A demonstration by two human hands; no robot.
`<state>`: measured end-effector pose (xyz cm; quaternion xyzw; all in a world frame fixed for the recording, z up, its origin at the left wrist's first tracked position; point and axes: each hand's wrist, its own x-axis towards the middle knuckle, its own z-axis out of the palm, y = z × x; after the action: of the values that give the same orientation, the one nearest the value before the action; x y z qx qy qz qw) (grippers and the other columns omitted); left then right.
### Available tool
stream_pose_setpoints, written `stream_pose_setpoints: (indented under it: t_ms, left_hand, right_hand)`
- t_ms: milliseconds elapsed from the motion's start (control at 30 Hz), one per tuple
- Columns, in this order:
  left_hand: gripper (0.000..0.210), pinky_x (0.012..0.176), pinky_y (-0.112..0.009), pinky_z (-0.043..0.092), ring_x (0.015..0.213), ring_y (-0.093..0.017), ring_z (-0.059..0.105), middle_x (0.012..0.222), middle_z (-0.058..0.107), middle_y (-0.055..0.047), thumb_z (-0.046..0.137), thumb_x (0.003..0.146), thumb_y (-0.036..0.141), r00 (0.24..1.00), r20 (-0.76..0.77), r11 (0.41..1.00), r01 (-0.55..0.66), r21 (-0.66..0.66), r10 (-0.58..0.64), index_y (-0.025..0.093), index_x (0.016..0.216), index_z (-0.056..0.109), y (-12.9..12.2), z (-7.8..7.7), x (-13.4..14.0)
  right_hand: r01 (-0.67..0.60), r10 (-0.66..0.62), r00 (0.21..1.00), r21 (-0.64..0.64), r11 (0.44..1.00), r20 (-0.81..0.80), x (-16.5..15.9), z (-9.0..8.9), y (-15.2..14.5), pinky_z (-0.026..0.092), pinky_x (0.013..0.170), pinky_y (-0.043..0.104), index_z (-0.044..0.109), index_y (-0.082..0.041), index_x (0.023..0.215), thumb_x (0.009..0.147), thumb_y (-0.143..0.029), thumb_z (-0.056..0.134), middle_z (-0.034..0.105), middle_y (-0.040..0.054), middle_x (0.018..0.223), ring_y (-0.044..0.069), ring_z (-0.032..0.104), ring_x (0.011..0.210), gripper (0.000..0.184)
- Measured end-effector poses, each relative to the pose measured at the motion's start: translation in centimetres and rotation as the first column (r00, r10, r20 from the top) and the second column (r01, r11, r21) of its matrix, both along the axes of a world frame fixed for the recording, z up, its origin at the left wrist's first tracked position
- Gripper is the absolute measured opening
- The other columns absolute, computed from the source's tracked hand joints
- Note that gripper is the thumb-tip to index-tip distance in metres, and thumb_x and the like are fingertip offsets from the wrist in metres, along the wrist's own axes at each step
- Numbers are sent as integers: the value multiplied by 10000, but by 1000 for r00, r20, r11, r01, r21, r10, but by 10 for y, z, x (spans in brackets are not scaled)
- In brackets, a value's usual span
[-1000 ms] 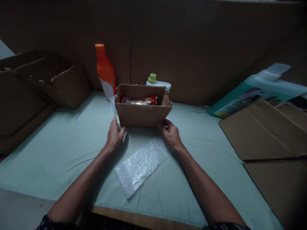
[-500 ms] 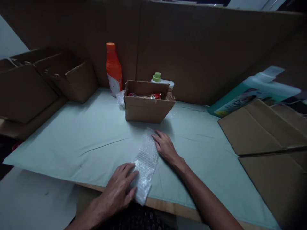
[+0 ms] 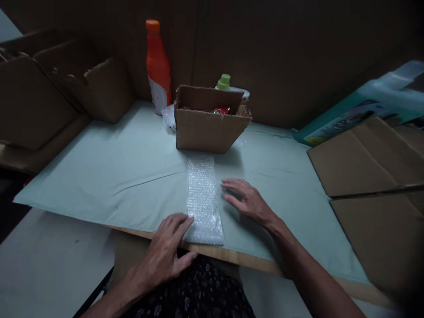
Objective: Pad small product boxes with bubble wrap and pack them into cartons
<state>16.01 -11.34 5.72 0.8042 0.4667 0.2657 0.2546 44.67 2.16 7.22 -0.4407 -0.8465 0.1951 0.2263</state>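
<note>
A strip of clear bubble wrap (image 3: 202, 194) lies flat on the pale green cloth (image 3: 139, 163), its near end at the table's front edge. My left hand (image 3: 170, 243) rests at the strip's lower left side, fingertips touching it and thumb apart. To the right of the strip, my right hand (image 3: 247, 198) hovers over the cloth with fingers apart and nothing in them. Just beyond the strip stands a small cardboard box (image 3: 208, 130) with red shiny wrapped items (image 3: 221, 110) inside, mostly hidden by its front wall.
An orange bottle (image 3: 158, 66) and a green-capped white bottle (image 3: 224, 82) stand behind the box. More cardboard boxes (image 3: 106, 92) are at the left. On the right are a teal jug (image 3: 351, 110) and cardboard flaps (image 3: 354, 163). A cardboard wall closes the back.
The bubble wrap, slanted before, now lies straighter and flat. My right hand has left it and moved right. My left hand stays near its lower edge. The view has tilted down.
</note>
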Motion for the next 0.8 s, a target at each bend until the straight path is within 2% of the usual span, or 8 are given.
stream_pose_setpoints:
  t_ms: [133, 267, 333, 400, 500, 567, 700, 800]
  left_hand:
    - [911, 1137, -589, 425, 1451, -359, 371, 1527, 448, -173, 722, 855, 369, 998, -33, 998, 44, -46, -46, 255, 1582, 185, -1, -7, 2]
    - [939, 1149, -598, 411, 1464, -352, 363, 1531, 461, -163, 720, 854, 351, 995, -56, 997, 79, -27, -80, 266, 1590, 143, 0, -14, 6]
    - [929, 1145, -592, 416, 1450, -345, 385, 1514, 481, -155, 717, 850, 318, 996, -59, 997, 73, -21, -74, 273, 1586, 154, 0, -15, 7]
    - [929, 1144, -585, 419, 1444, -342, 393, 1508, 485, -152, 715, 841, 285, 997, -51, 998, 56, -17, -57, 276, 1586, 160, 1, -16, 8]
    - [942, 1147, -585, 410, 1451, -346, 380, 1530, 457, -151, 713, 832, 259, 1000, -4, 1000, 25, -2, -25, 291, 1591, 157, 1, -17, 10]
    - [955, 1143, -577, 410, 1441, -341, 393, 1531, 451, -148, 703, 829, 238, 998, 68, 1000, 1, -7, -1, 304, 1597, 140, 1, -18, 12]
    - [920, 1065, -513, 473, 1280, -290, 534, 1404, 553, -130, 631, 849, 182, 972, 224, 994, -53, -99, 74, 305, 1608, 125, -3, -18, 11]
    - [755, 887, -400, 539, 965, -209, 620, 1089, 654, -75, 566, 899, 201, 953, 247, 957, -105, -271, 175, 257, 1583, 251, -9, -9, 9]
  right_hand:
    - [-52, 58, 998, -136, 989, 37, 4, 11, -70, 527, 999, 491, 658, -233, 1288, 909, -397, 677, 676, 114, 1314, 278, 620, 1209, 413]
    - [3, 5, 985, -45, 999, 171, -23, -6, -100, 485, 1034, 561, 581, -146, 1373, 819, -436, 768, 576, 202, 1438, 363, 540, 1309, 653]
    - [37, -40, 980, 19, 999, 194, -34, -15, -103, 476, 1035, 571, 593, -124, 1315, 814, -393, 777, 556, 224, 1450, 383, 519, 1328, 598]
    - [51, -59, 983, 50, 997, 175, -40, -21, -105, 487, 1013, 555, 626, -152, 1173, 835, -316, 753, 570, 209, 1436, 372, 530, 1317, 396]
    - [65, -69, 995, 61, 996, 77, -45, -21, -110, 519, 935, 505, 599, -195, 981, 881, -213, 673, 640, 167, 1342, 330, 602, 1220, 125]
    - [80, -79, 997, 49, 996, -22, -47, -18, -115, 542, 856, 456, 581, -208, 963, 909, -178, 618, 711, 127, 1167, 283, 667, 1060, 72]
    - [106, -127, 962, -99, 989, -243, -49, -8, -126, 575, 767, 334, 602, -228, 1110, 940, -181, 586, 732, 47, 967, 190, 706, 854, 177]
    - [106, -185, 916, -229, 968, -356, -49, 3, -131, 586, 800, 272, 604, -245, 1220, 937, -197, 611, 734, 28, 992, 159, 721, 886, 287]
